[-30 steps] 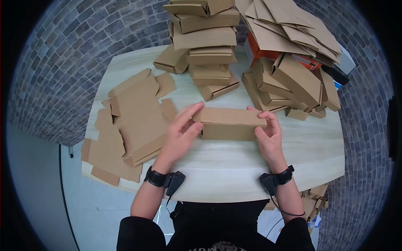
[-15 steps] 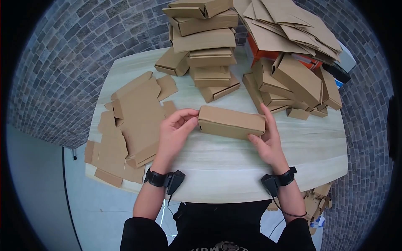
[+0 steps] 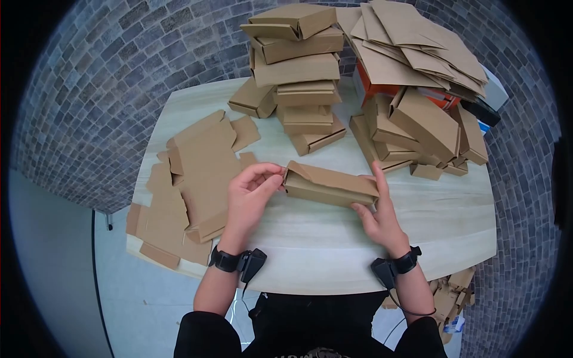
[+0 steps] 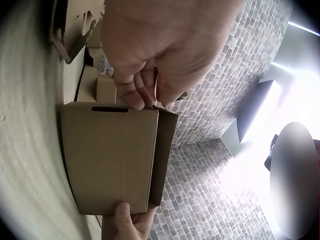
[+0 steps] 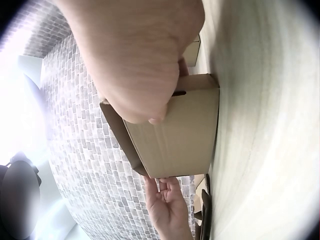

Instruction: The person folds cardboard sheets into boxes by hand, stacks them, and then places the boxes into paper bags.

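Note:
A long brown cardboard box [image 3: 325, 194] sits on the table in front of the body, its right end angled toward me. Its lid [image 3: 343, 181] stands slightly raised along the near edge, and a gap shows under it in the left wrist view. With bent fingers and thumb, my left hand [image 3: 246, 200] pinches the box's upper left corner. My right hand [image 3: 387, 218] grips the right end, thumb on the front face and fingers behind. A dark slot shows near the left end of the box's front face [image 4: 110, 160].
Unfolded cardboard blanks [image 3: 203, 161] lie on the left of the table [image 3: 310, 256]. A tall stack of folded boxes [image 3: 298, 68] rises at the back. More boxes [image 3: 424, 122] are heaped at the right, beside flat sheets [image 3: 400, 42] piled over an orange box [image 3: 365, 83].
The box has turned, its right end coming nearer the body, and its lid has lifted along the front. My left hand has gone from lying around the left end to pinching its corner.

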Demonstrator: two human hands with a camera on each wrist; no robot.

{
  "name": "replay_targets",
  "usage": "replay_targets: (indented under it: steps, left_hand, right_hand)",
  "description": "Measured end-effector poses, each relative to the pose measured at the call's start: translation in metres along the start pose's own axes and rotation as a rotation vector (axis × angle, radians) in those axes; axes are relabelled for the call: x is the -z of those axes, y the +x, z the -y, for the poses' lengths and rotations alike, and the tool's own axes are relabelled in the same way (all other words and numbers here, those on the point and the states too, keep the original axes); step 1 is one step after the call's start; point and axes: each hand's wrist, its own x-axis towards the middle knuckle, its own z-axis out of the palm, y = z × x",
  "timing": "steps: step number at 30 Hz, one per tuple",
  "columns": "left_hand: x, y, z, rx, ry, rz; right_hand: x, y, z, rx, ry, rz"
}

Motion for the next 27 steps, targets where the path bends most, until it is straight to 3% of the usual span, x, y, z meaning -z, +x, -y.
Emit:
replay_targets:
  steps: [13, 17, 19, 21, 27]
  left_hand:
    - [-0.002, -0.003, -0.001, -0.055, 0.101, -0.031]
    - [-0.004, -0.002, -0.002, -0.043, 0.099, -0.052]
    - [-0.008, -0.002, -0.003, -0.050, 0.079, -0.052]
    - [-0.013, -0.004, -0.005, -0.180, 0.151, 0.038]
    - [-0.017, -0.004, -0.004, -0.242, 0.358, -0.010]
  right_hand:
    - [0.002, 0.001, 0.004, 0.051, -0.023, 0.040]
    - [0.002, 0.002, 0.006, -0.006, 0.020, 0.028]
    - [0.003, 0.004, 0.006, 0.075, -0.043, 0.034]
    - [0.002, 0.004, 0.007, 0.075, -0.036, 0.027]
    - [0.003, 0.005, 0.009, 0.081, -0.028, 0.018]
